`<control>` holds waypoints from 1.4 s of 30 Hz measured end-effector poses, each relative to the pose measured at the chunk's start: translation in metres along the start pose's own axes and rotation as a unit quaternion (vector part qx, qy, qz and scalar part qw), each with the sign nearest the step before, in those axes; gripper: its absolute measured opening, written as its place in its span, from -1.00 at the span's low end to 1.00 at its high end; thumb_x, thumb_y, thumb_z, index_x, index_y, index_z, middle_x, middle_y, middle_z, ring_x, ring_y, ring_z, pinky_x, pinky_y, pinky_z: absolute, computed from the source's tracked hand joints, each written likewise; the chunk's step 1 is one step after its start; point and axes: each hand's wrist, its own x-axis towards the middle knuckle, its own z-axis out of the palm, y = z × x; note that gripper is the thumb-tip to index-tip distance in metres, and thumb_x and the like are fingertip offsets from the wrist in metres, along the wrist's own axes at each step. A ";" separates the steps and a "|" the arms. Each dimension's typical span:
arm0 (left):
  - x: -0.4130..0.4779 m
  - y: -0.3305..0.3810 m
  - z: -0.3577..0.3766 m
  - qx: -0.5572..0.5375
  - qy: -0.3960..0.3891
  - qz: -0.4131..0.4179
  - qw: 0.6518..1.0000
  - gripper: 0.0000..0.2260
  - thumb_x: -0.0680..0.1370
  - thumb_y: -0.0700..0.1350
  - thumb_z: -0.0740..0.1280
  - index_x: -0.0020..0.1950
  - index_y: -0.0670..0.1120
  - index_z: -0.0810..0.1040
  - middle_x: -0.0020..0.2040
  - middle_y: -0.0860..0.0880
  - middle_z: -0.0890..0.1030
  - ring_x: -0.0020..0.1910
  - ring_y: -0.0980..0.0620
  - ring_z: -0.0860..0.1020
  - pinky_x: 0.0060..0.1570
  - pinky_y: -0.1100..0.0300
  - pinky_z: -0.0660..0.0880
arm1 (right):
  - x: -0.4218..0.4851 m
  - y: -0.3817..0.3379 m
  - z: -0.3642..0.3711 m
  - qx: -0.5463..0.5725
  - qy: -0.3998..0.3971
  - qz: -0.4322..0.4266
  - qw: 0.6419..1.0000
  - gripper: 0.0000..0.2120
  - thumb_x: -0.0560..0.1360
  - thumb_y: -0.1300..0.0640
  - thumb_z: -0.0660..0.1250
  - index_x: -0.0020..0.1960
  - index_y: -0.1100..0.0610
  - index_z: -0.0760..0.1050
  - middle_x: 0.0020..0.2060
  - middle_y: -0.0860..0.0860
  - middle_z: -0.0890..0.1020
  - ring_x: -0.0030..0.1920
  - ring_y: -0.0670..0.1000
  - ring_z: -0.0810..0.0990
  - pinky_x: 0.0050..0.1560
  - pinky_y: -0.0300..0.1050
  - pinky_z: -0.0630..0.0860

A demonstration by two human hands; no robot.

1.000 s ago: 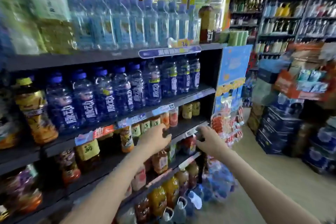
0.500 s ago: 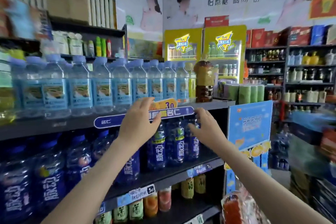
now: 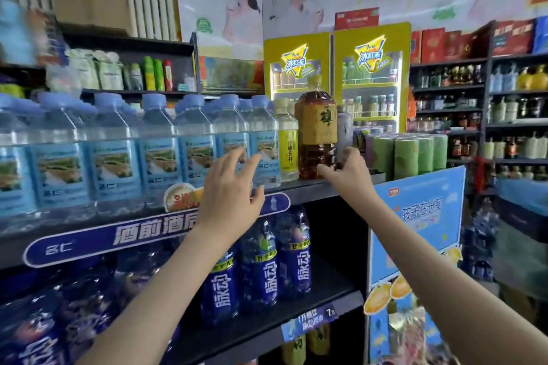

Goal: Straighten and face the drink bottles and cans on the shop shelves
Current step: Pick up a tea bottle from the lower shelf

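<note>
On the head camera my right hand [image 3: 347, 172] curls round the ribbed base of the big amber tea bottle [image 3: 316, 130], clear plastic full of brown liquid at the shelf's [image 3: 308, 187] right end, while my left hand [image 3: 229, 195] hangs spread wide before the square-shouldered, blue-capped water bottles [image 3: 160, 157].

Brown bottle [image 3: 316, 139]: tall, amber liquid, yellow label, upright, base gripped by the right hand [image 3: 351, 170]. Just left of it: yellow-label bottle [image 3: 287, 142], then a row of blue-capped water bottles [image 3: 160, 154], upright, labels forward. Right of it: green cans [image 3: 415, 154]. Below it: dark blue bottles [image 3: 292, 258], upright.
</note>
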 end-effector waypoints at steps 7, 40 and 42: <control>0.017 0.017 0.025 0.033 0.004 -0.007 0.999 -0.52 0.43 -0.08 0.44 0.32 -0.11 0.45 0.31 -0.21 0.45 0.29 -0.23 0.42 0.29 -0.11 0.31 | 0.051 -0.004 0.024 0.081 -0.009 -0.017 0.996 -0.03 0.38 -0.10 0.48 0.51 0.21 -0.05 0.37 0.21 0.25 0.38 0.20 0.27 0.36 0.12 0.30; -0.067 0.108 -0.030 -0.589 -0.058 -0.322 0.739 -0.32 0.32 -0.04 0.55 0.34 0.12 0.29 0.02 0.07 0.64 -0.06 0.11 0.65 -0.15 0.19 0.61 | -0.136 0.029 -0.030 0.365 -0.432 -0.017 0.824 -0.17 0.20 -0.35 0.48 0.34 0.00 0.36 0.19 -0.08 0.62 0.22 -0.03 0.57 0.15 -0.19 0.50; -0.095 0.105 -0.038 -0.588 -0.086 -0.359 0.719 -0.32 0.27 -0.02 0.55 0.32 0.04 0.34 0.05 0.03 0.63 -0.07 0.13 0.65 -0.21 0.27 0.58 | -0.164 0.030 -0.022 0.370 -0.445 0.027 0.815 -0.10 0.17 -0.34 0.51 0.36 0.07 0.36 0.20 0.01 0.61 0.23 0.05 0.57 0.20 -0.06 0.49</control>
